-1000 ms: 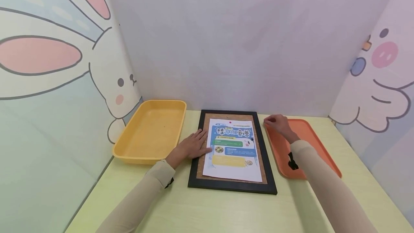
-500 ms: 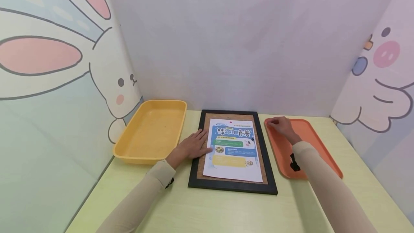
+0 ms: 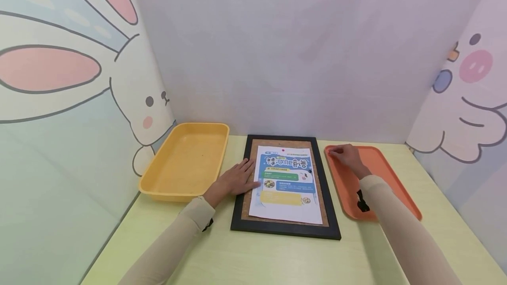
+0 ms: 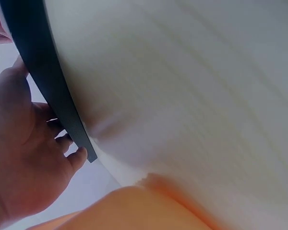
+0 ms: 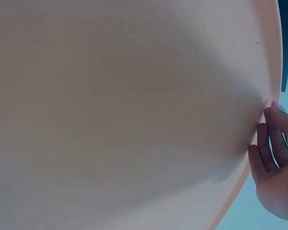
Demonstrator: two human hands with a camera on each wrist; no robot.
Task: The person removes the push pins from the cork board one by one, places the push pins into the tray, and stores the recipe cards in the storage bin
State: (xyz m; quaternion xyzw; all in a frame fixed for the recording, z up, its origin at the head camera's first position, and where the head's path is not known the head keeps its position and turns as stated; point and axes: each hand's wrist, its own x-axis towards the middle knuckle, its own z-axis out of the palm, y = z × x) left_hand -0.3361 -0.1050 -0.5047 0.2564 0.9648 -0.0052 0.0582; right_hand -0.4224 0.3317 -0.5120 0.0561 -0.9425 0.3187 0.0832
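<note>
A black-framed cork board (image 3: 286, 231) lies on the table with a printed sheet (image 3: 277, 212) on it and a red pin (image 3: 283, 150) at the sheet's top. My left hand (image 3: 236, 178) rests flat over the board's left edge, thumb on the sheet; the left wrist view shows the hand (image 4: 33, 143) along the black frame (image 4: 62, 91). Over the far left corner of the orange tray (image 3: 380, 175), my right hand (image 3: 348, 157) pinches a small pink-red pin, seen in the right wrist view as a pink tip (image 5: 275, 103) between thumb and finger of the hand (image 5: 278, 172).
A yellow tray (image 3: 186, 162) stands left of the board, near my left hand. A dark dot (image 3: 310, 171) shows at the sheet's right edge. Behind the table (image 3: 253, 258) hangs a pale curtain (image 3: 277, 56), with cartoon-printed walls at both sides.
My right hand has moved slightly right, from beside the orange tray's far left corner to over it. My left hand has stayed on the board.
</note>
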